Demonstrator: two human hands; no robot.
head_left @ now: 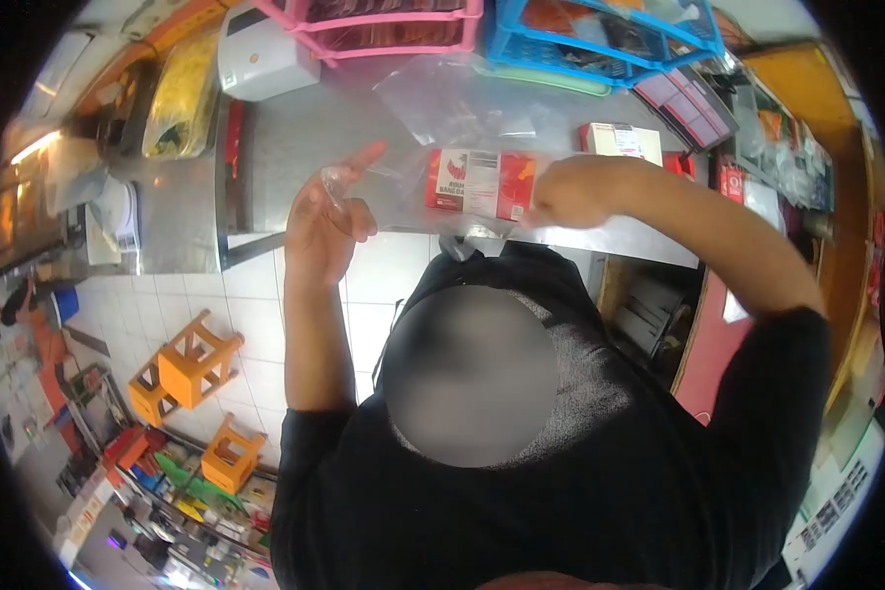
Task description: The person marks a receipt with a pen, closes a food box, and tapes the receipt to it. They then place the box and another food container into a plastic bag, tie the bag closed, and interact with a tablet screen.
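A red and white box (pixel 501 187) with a paper label on it lies at the front of the metal table, inside a clear plastic bag (pixel 403 187). My left hand (pixel 329 218) is raised left of the box, index finger stretched out and the other fingers curled on a bit of the clear plastic. At the box's right end my right hand (pixel 572 192) is closed, fingers folded down on the bag beside the box; its fingertips are hidden from above.
Pink (pixel 388 34) and blue baskets (pixel 560 59) stand at the back of the metal table (pixel 285 128), near a white label printer (pixel 265 59). Another red and white box (pixel 624 143) sits behind my right forearm. Orange stools (pixel 197 359) stand on the tiled floor at left.
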